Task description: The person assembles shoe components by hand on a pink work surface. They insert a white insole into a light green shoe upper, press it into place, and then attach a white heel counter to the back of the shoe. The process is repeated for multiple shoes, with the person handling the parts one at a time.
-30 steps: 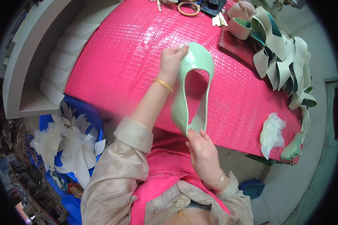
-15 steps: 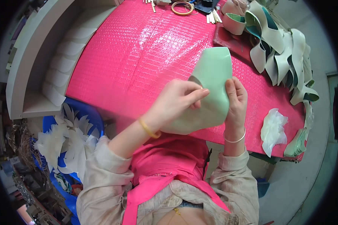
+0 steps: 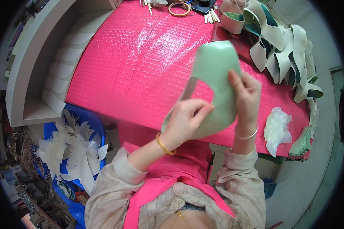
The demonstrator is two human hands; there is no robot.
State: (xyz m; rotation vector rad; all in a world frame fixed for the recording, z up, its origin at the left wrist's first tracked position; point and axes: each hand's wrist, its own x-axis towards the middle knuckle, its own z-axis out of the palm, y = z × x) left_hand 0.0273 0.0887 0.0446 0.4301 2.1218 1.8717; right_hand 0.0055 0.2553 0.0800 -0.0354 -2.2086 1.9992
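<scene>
Item: mint-green piece (image 3: 219, 63), glossy, pierced by a large opening. Quantity: one. Held clear above the near part of the pink tabletop (image 3: 118, 72), tilted, with one end pointing away from the body.

Change: now turned to show the opening, with pink visible through it; half a second ago, opening barely showing. Earlier again, held lengthwise between both hands, left at the far end, right at the near; now taken by the sides.

Right hand (image 3: 247, 93): grip clamped on the right edge of the piece, thumb on the near face.

Left hand (image 3: 187, 116): fingers curled beside the opening's rim, blurred. Cannot tell whether closed on it.

Meaning, by judgement: a shift from turning the whole piece to closer handling at the rim, right hand steadying, left doing the finer part.

Surroundings: white-and-green pieces (image 3: 293, 53) heaped at the tabletop's right; crumpled translucent bundle (image 3: 278, 131) and small green stack (image 3: 302, 143) near the right corner; blue basin (image 3: 98, 121) of pale cut pieces (image 3: 78, 162) beside the left edge.
</scene>
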